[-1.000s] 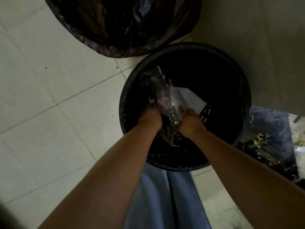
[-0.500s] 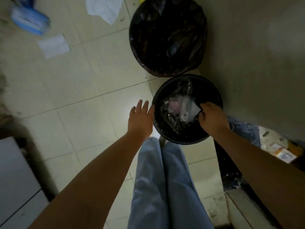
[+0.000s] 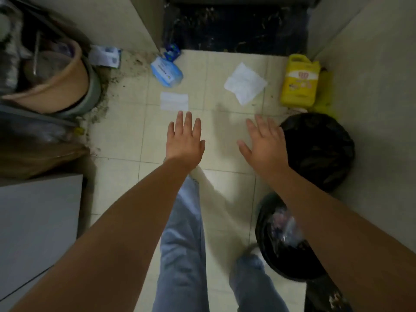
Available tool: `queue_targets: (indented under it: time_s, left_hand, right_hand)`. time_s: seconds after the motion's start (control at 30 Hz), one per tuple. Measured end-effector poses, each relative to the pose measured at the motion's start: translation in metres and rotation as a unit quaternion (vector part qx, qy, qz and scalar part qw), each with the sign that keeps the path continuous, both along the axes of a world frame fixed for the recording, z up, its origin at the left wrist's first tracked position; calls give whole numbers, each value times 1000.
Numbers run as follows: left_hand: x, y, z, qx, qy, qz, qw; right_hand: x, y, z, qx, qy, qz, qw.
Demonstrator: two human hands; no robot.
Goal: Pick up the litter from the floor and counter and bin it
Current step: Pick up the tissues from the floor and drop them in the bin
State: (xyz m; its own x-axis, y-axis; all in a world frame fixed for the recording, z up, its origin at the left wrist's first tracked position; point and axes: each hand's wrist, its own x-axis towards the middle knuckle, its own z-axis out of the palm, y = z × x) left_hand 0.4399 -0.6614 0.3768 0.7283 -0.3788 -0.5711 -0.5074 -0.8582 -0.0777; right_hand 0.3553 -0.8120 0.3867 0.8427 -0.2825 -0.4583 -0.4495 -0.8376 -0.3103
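Observation:
My left hand (image 3: pixel 185 140) and my right hand (image 3: pixel 264 143) are both stretched out flat over the tiled floor, fingers spread and empty. Ahead of the left hand lies a small white paper slip (image 3: pixel 174 101). A crumpled white tissue (image 3: pixel 245 85) lies further on, ahead of the right hand. A blue wipes packet (image 3: pixel 166 73) rests near the wall corner, with a printed paper (image 3: pixel 104 56) to its left. The black bin (image 3: pixel 267 242) sits low right under my right forearm, clear plastic litter (image 3: pixel 282 224) inside it.
A second black-bagged bin (image 3: pixel 319 149) stands right of my right hand. A yellow jug (image 3: pixel 300 81) sits by the right wall. Left are a tan bucket (image 3: pixel 56 84) with clutter and a grey cabinet (image 3: pixel 38 226). My jeans-clad legs (image 3: pixel 182 244) are below.
Both hands left the bin, letting go of the clear plastic litter inside it. The view swung up from the bin to the littered floor, and both hands now reach forward empty.

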Motion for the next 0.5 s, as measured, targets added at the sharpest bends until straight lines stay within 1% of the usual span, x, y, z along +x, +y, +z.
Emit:
queue_targets:
  time_s: [0.03, 0.1, 0.2, 0.3, 0.4, 0.5]
  left_hand:
    - [28, 8, -6, 7, 1, 9, 1000]
    - [85, 22, -23, 13, 12, 29, 999]
    - [171, 37, -61, 9, 34, 41, 999]
    - [239, 48, -111, 3, 51, 77, 996]
    - [278, 56, -175, 5, 73, 137, 988]
    - [293, 55, -246, 15, 113, 158, 981]
  right_hand:
    - [29, 4, -5, -6, -5, 11, 1000]
    - [88, 7, -20, -14, 17, 17, 1000]
    - [181, 4, -61, -29, 70, -3, 997]
    - [265, 3, -113, -39, 76, -48, 995]
    - [317, 1, -176, -25, 102, -81, 991]
    - [339, -11, -249, -14, 126, -113, 985]
